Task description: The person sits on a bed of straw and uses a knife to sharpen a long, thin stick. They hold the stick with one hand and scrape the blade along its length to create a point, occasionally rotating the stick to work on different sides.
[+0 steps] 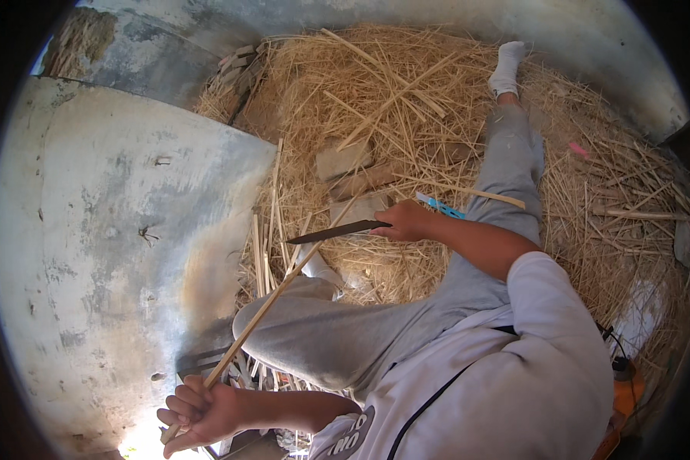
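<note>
My left hand (199,414) is wrapped round the lower end of a long, thin wooden strip (264,310). The strip slants up and away to the right, over my bent knee. In my right hand (405,221) is a dark-bladed knife (333,231), its handle mostly hidden by my fingers. The blade points left and crosses the strip near the strip's far part; whether the two touch I cannot tell for sure.
Straw-like shavings and loose strips (406,92) cover the floor around my outstretched leg. Flat bricks (343,159) lie ahead, and a light blue plastic object (440,205) rests near my right wrist. A worn plastered wall (123,230) stands on the left. At lower right is an orange object (629,387).
</note>
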`<state>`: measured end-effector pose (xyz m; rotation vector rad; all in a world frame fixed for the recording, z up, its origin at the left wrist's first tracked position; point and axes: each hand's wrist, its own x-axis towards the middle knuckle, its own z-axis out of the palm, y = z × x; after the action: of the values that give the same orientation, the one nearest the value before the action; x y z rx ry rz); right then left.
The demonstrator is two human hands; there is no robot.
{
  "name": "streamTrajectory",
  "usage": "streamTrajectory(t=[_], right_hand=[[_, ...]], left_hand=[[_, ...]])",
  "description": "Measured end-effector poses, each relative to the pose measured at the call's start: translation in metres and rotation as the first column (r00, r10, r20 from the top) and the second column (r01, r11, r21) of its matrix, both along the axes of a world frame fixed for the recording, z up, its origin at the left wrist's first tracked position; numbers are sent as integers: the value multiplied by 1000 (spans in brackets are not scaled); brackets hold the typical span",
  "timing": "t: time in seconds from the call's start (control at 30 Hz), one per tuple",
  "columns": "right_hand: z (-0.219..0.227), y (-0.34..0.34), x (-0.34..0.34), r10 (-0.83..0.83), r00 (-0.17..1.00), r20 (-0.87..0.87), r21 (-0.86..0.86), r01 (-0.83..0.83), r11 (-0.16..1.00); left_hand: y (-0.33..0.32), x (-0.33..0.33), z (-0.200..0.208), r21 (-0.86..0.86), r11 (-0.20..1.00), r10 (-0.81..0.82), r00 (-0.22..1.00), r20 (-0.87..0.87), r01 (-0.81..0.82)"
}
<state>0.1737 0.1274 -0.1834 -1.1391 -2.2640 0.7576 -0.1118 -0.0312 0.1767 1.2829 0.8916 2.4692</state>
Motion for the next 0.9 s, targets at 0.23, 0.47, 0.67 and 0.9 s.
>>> streamTrajectory(t=[0.23, 0.47, 0.67, 0.9], right_hand=[[-51, 21, 31, -329, 871, 365, -557, 487, 672], [-27, 15, 8, -99, 993, 68, -252, 113, 961], [-101, 22, 23, -443, 853, 277, -598, 514, 615], [-38, 7, 8, -247, 969, 0, -270, 237, 933]], left_hand=[[3, 2, 4, -3, 1000, 17, 1000, 14, -17], [9, -15, 3, 36, 988, -146, 989, -25, 147], [14, 14, 6, 68, 997, -29, 997, 72, 24], [8, 13, 5, 74, 997, 26, 996, 81, -32]])
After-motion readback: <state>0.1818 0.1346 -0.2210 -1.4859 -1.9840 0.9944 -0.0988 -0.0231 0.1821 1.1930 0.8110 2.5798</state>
